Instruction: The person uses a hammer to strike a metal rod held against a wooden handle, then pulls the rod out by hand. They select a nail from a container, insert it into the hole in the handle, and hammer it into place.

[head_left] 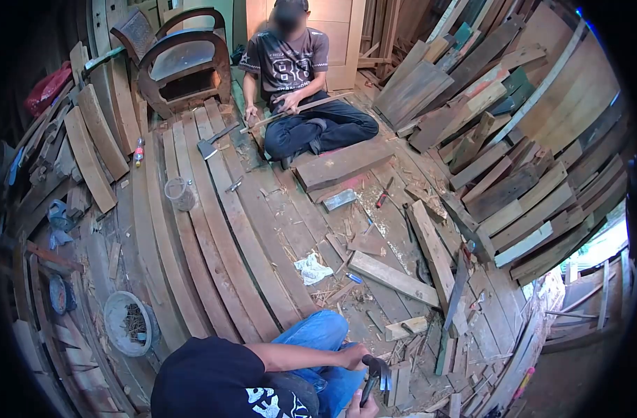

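Observation:
At the bottom of the head view, my left hand (352, 356) reaches across with its fingers closed, right beside the head of a claw hammer (379, 370). What those fingers hold, if anything, is hidden. Lower down, my right hand (362, 408) is wrapped round the hammer's dark handle. The claw points toward short wood pieces (400, 384) on the floor to the right. My knee in blue jeans (318, 326) is bent beside the left forearm.
Opposite sits another person (290, 76) holding a thin wooden strip (301, 109). Between us lie a thick wood block (343, 164), a hatchet (210, 146), a white cloth (311, 269), a handsaw (456, 291) and boards (393, 279). A bucket (127, 324) stands left; planks lean right.

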Demonstrator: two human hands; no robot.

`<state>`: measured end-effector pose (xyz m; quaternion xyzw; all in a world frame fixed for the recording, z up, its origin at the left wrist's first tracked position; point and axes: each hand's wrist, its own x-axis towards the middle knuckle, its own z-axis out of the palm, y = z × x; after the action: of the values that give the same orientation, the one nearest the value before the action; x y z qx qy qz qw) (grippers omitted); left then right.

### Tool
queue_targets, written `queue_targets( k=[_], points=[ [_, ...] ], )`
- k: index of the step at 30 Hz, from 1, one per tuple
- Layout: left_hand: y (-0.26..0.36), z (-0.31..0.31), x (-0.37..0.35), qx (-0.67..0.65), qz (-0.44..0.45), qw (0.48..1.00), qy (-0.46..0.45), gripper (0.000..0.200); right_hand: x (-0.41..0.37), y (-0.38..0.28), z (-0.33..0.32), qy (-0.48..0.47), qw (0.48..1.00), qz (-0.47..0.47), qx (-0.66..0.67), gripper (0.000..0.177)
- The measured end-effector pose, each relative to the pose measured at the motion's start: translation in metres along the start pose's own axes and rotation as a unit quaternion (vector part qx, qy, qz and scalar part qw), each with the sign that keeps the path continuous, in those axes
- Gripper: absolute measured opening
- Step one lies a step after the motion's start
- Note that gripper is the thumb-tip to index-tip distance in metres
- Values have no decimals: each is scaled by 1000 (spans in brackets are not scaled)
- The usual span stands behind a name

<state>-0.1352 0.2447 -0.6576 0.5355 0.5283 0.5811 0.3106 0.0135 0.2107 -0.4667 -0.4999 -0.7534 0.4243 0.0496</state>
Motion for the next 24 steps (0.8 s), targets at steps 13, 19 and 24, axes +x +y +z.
queue_targets(
  k=[13,19,24],
  points=[
    [12,-7,2,-3,-22,1000,0,9,5,10,-1,-7,988,39,146,27],
    [16,-12,2,-15,-44,998,-38,2,11,26,-13,-68,963,176,191,26],
    [30,-15,4,33,-90,995,-21,18,-5,24,-29,-14,962,202,184,29]
  ],
)
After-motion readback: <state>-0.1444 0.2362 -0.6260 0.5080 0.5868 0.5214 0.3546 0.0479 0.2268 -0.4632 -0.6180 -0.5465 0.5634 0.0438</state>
